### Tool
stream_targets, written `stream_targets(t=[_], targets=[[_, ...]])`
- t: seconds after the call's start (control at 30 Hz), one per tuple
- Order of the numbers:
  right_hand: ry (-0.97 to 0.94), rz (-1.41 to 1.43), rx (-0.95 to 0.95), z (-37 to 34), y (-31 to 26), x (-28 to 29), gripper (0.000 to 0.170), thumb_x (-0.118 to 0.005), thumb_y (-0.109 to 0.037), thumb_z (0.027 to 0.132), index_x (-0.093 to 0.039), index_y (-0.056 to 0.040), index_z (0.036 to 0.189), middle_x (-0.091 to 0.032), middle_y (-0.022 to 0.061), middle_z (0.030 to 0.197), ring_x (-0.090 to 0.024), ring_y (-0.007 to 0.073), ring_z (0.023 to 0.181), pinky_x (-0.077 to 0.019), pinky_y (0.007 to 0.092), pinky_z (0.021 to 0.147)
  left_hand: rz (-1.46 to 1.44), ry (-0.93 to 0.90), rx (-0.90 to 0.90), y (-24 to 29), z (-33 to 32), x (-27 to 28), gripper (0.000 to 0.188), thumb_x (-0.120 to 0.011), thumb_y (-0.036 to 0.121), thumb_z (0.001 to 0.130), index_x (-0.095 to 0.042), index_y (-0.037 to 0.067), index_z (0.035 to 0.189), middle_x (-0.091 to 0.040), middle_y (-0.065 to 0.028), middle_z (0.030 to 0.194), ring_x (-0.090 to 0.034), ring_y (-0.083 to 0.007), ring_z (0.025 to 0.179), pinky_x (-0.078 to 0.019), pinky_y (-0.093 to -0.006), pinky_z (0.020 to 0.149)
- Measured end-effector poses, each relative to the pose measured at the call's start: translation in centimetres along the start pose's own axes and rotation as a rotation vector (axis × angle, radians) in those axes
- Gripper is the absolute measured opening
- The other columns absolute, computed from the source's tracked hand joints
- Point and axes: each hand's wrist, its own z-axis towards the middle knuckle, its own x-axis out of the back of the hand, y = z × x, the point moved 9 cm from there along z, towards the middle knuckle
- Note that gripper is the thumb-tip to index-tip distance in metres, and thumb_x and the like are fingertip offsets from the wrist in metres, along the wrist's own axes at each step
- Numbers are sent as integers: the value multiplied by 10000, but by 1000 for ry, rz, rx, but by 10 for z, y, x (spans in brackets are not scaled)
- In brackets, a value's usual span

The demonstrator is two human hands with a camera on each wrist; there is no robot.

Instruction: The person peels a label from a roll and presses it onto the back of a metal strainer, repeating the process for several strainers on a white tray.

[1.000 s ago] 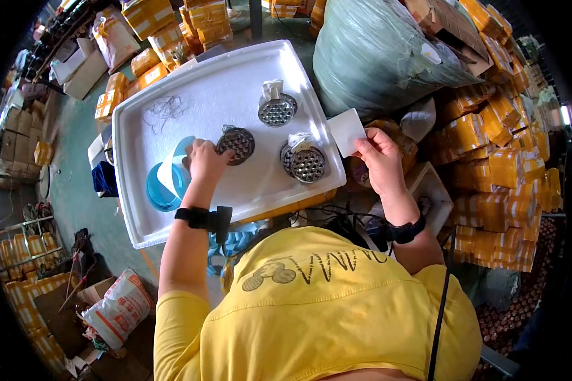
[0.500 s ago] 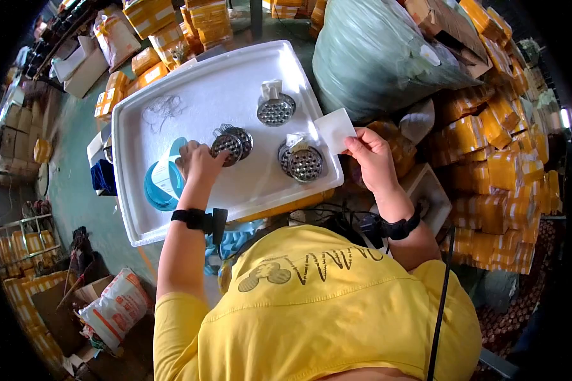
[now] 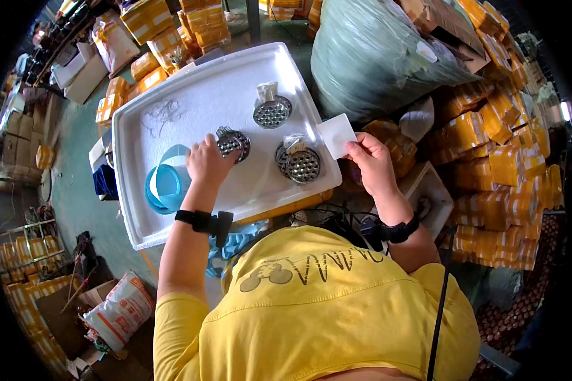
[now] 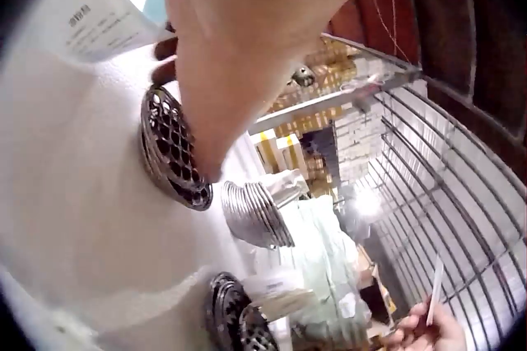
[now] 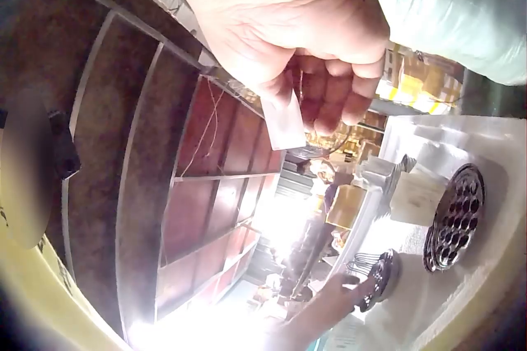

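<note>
My left hand (image 3: pixel 206 164) is over the white foam tray (image 3: pixel 126 216), fingers and thumb at a small stack of round perforated metal discs (image 3: pixel 236 146). In the left wrist view the thumb presses on the lattice face of these discs (image 4: pixel 174 141); the other fingers are partly hidden. Off the tray's right edge, my right hand (image 3: pixel 375 166) pinches a square white card (image 3: pixel 337 136) between thumb and fingers. Two more disc stacks stand on the tray, one farther back (image 3: pixel 273 115) and one nearer (image 3: pixel 302 167), each with a pale packet on it.
Left in the tray sits a light-blue round item (image 3: pixel 156 198) with a white sheet (image 3: pixel 168 182); thin wire (image 3: pixel 162 114) lies behind. A big pale-green wrapped bundle (image 3: pixel 375 63) stands beyond the tray's right side. Taped orange parcels (image 3: pixel 489 197) are piled at right.
The discs at my left hand, fanned apart half a second ago, now sit closer together. My right hand has brought the card slightly left over the last second.
</note>
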Motion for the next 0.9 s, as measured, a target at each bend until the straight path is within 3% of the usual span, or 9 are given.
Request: stream_targets(t=[0.07, 0.1, 0.23, 0.37, 0.47, 0.57, 0.7, 0.8, 0.9], targets=[[-15, 0, 21, 0, -1, -1, 100, -567, -91, 844, -598, -16, 901, -596, 5, 793, -521, 66, 717, -442, 204, 679, -136, -180, 150, -21, 6, -32, 507, -691, 401, 653, -501, 9, 913, -612, -154, 851, -565, -346, 864, -440, -411, 748], [-19, 1, 32, 0, -1, -1, 95, -567, -89, 844, -597, -16, 896, -593, 2, 787, -518, 63, 715, -439, 202, 673, -164, -138, 121, -27, 11, -35, 485, -708, 354, 644, -495, 9, 910, -616, -172, 833, -586, -367, 811, -468, -416, 693], [-5, 3, 33, -5, 0, 1, 96, -568, -99, 844, -593, -13, 879, -586, -4, 770, -510, 55, 699, -428, 196, 655, -245, -109, 138, -37, 11, -26, 412, -696, 300, 654, -500, 50, 917, -616, -138, 832, -582, -319, 829, -432, -426, 742], [-3, -32, 8, -6, 11, 6, 101, -568, -108, 843, -596, -16, 874, -587, -6, 766, -508, 50, 687, -423, 194, 645, 16, 27, 56, -20, 2, -1, 300, -657, 231, 687, -508, 105, 916, -614, -73, 802, -546, -247, 882, -303, -422, 838], [-25, -18, -8, -6, 13, -1, 105, -563, -98, 844, -595, -14, 899, -597, -3, 786, -522, 52, 691, -430, 192, 657, -63, 219, -103, 1, -11, 31, 200, -624, 135, 711, -524, 86, 878, -614, -83, 866, -553, -260, 862, -368, -374, 790], [-72, -21, 0, -4, 4, -12, 124, -553, -77, 844, -588, -9, 942, -610, 10, 821, -547, 63, 740, -451, 205, 694, -556, 48, -26, -1, -24, 37, 164, -612, 96, 736, -535, 50, 874, -607, -83, 859, -569, -219, 783, -426, -308, 698], [-301, -22, -13, -4, -6, -55, 188, -545, -60, 833, -571, 4, 1008, -615, 37, 870, -553, 73, 751, -469, 223, 690, -1392, -383, 162, 14, -61, 3, 134, -585, 99, 794, -528, 19, 886, -566, -47, 838, -539, -130, 725, -444, -260, 611], [-512, 91, -209, -14, 1, -102, 191, -562, -77, 825, -571, 18, 991, -622, 50, 868, -569, 89, 763, -462, 215, 667, -1869, -667, 345, 43, -93, -20, 135, -564, 107, 833, -495, 25, 915, -537, -30, 804, -538, -90, 717, -468, -217, 609], [-557, -355, -196, -11, 33, -113, 178, -557, -76, 824, -575, 19, 974, -633, 71, 845, -581, 94, 745, -461, 223, 647, -2087, -782, 371, 54, -106, -17, 106, -543, 54, 835, -489, 17, 918, -551, -43, 810, -560, -105, 683, -503, -235, 620]])
